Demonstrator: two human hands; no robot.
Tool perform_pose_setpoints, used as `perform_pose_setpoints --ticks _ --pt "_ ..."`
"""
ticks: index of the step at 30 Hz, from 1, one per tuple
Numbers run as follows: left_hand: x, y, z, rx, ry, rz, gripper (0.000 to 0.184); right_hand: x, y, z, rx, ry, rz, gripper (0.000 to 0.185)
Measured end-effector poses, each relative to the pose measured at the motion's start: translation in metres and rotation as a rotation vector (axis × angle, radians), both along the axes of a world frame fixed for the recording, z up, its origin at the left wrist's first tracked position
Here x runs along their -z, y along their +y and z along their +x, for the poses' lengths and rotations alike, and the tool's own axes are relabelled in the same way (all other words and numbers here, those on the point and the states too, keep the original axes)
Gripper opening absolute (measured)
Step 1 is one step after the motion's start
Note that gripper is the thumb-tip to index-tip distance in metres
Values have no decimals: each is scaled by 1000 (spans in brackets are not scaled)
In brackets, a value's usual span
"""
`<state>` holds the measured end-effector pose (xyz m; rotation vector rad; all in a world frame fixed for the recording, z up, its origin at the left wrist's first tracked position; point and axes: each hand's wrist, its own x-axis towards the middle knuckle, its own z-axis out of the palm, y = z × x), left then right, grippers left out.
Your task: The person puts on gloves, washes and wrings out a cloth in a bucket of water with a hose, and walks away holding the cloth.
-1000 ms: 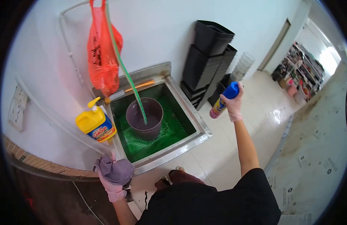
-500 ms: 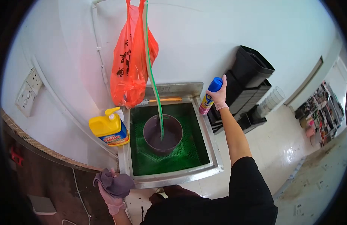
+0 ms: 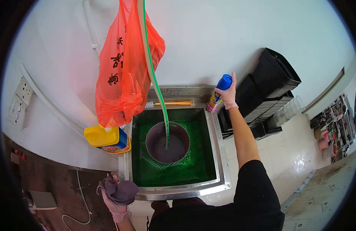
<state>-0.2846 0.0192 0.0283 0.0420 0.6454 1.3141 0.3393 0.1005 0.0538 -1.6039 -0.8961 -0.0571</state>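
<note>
My right hand (image 3: 228, 96), in a thin clear glove, is wrapped round a spray can (image 3: 214, 102) with a blue cap and a pink and yellow body. The can is upright, slightly tilted, at the back right corner of the metal sink (image 3: 221, 154); whether its base touches the rim I cannot tell. At the lower left, my gloved left hand (image 3: 115, 208) grips a crumpled grey-purple cloth (image 3: 122, 191) by the sink's front left corner. Inside the sink, a dark round bucket (image 3: 154, 148) stands on a green mesh mat (image 3: 197, 165), with a green-striped hose (image 3: 162, 104) hanging into it.
A red plastic bag (image 3: 124, 77) hangs at the back left, partly covering a yellow jug (image 3: 103, 136). An orange-handled brush (image 3: 174, 103) lies on the sink's back ledge. To the right are stacked black bins (image 3: 276, 77) and clear cups (image 3: 287, 111). Wall sockets (image 3: 20, 102) are at left.
My right hand has brought the spray can from beyond the sink's right edge to its back right corner. The view has shifted, and the bag now hides the jug's pump. My left hand still holds the cloth.
</note>
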Motion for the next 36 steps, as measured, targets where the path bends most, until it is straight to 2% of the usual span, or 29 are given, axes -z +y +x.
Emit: perform_pose_setpoints --ticks 7,11,15,20,23,27,30,31,34,36 --pt "6 5 6 171 24 75 46 -2 3 3 12 -5 8 116" --pt "7 8 7 73 -35 -44 47 -8 4 3 33 -11 -57 117" --pt "13 10 -4 88 -52 -36 48 -6 7 -1 29 11 -78 118" --pt "8 6 -17 81 -6 -15 48 -2 9 6 47 37 45 119" --pt "8 5 -25 113 -104 49 48 2 11 6 52 9 81 120" --pt "14 4 -35 106 -86 63 46 -18 7 -7 175 -81 -3 116" --pt "25 5 -44 104 -108 77 45 -31 4 -25 36 -2 -35 108" --pt "27 5 -46 102 -112 72 45 -29 7 -24 43 -7 -23 108" --pt "27 5 -48 143 -88 127 45 -20 21 -19 105 -19 -233 99" --pt "24 6 -47 158 -68 145 45 -16 26 -10 145 -77 -217 96"
